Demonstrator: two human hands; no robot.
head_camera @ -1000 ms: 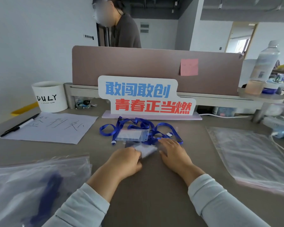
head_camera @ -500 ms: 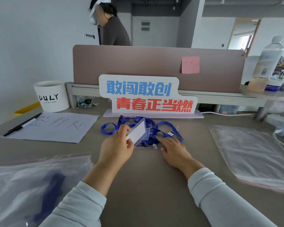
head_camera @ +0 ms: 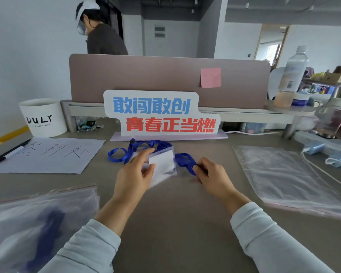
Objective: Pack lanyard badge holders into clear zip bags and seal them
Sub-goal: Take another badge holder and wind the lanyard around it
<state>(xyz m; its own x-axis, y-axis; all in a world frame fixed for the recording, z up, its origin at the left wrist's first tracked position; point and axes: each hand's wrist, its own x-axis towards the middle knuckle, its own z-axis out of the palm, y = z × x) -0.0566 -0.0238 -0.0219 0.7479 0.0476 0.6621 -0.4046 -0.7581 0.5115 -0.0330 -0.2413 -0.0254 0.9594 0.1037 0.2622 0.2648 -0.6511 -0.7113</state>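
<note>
My left hand (head_camera: 135,176) grips a clear badge holder (head_camera: 163,166) with a white card inside, lifted and tilted above the desk. Its blue lanyard (head_camera: 183,160) trails to the right, where my right hand (head_camera: 211,174) pinches a loop of it. More blue lanyard (head_camera: 118,156) lies tangled on the desk behind my left hand. A clear zip bag (head_camera: 289,174) lies flat at the right. At the lower left lies another zip bag (head_camera: 37,219) with a blue lanyard inside.
A sign with blue and red characters (head_camera: 159,115) stands behind the lanyards. A white cup (head_camera: 43,117), a written paper sheet (head_camera: 53,154) and a pen (head_camera: 6,152) are at the left. A bottle (head_camera: 291,75) and cables (head_camera: 313,148) are at the right. A person (head_camera: 100,34) stands beyond the divider.
My left hand picked the badge holder up off the desk and holds it higher and further right. My right hand went from lying flat on the desk to pinching the lanyard.
</note>
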